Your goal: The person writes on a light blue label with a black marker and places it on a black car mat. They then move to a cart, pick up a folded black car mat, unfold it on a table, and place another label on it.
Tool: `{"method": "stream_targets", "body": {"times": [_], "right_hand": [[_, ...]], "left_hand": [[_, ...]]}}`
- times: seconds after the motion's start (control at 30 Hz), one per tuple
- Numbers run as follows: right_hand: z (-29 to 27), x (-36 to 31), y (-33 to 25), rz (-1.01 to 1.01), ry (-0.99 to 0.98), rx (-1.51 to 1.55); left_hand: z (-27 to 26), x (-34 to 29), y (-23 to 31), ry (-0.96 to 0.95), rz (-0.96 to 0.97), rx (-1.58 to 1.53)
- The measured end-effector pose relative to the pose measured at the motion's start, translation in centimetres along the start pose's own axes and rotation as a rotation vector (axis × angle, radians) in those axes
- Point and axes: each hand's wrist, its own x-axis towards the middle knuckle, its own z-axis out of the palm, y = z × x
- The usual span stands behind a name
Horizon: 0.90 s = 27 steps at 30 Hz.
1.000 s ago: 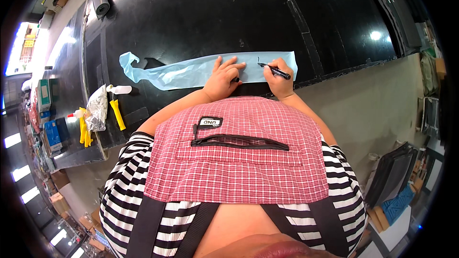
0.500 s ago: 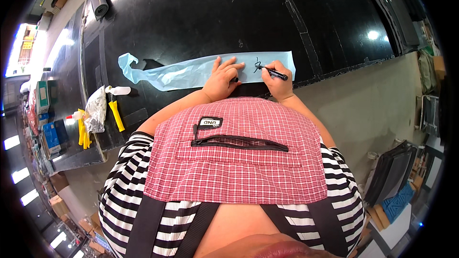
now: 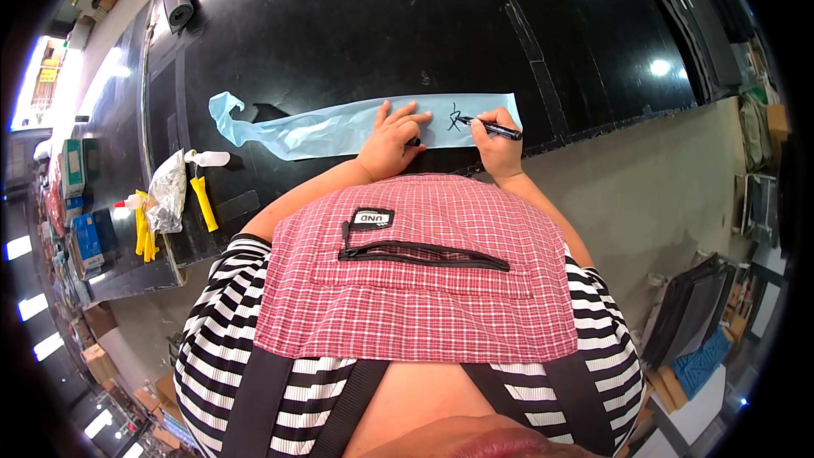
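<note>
A long strip of thin light-blue sheet [image 3: 326, 129] lies across the black table [image 3: 356, 25], its left end crumpled and twisted up. My left hand [image 3: 392, 141] presses on the middle of the strip with some fingers stretched out. A small black piece, seemingly the marker cap [image 3: 414, 142], pokes out from its curled fingers. Near the strip's right end, my right hand [image 3: 499, 151] is closed around a black marker [image 3: 500, 130]. The marker's tip touches the sheet at some dark handwritten strokes [image 3: 454, 115].
To the left lie a clear plastic bag [image 3: 170, 195], a white bottle [image 3: 210, 159], a red-tipped bottle [image 3: 130, 203] and yellow tools [image 3: 203, 203]. A dark roll [image 3: 175, 0] rests at the far left. The table's front edge slants up toward the right, above grey floor [image 3: 644, 170].
My right hand has shifted slightly right, the marker now lying flatter. More dark strokes stand on the sheet. My left hand has stayed about where it was.
</note>
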Motion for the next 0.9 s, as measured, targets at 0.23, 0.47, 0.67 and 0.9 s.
{"method": "stream_targets", "body": {"times": [0.23, 0.47, 0.67, 0.9], "right_hand": [[0.4, 0.6, 0.0, -0.034, 0.002, -0.027], [-0.3, 0.3, 0.6, -0.072, -0.029, -0.080], [-0.9, 0.8, 1.9, 0.025, 0.051, 0.048], [-0.2, 3.5, -0.5, -0.149, -0.046, 0.063]], "left_hand": [[0.1, 0.0, 0.0, -0.010, -0.002, 0.004], [-0.1, 0.0, 0.1, 0.004, 0.005, -0.021], [-0.1, -0.1, 0.0, 0.005, 0.022, -0.022], [-2.6, 1.7, -0.3, 0.193, 0.042, 0.050]]}}
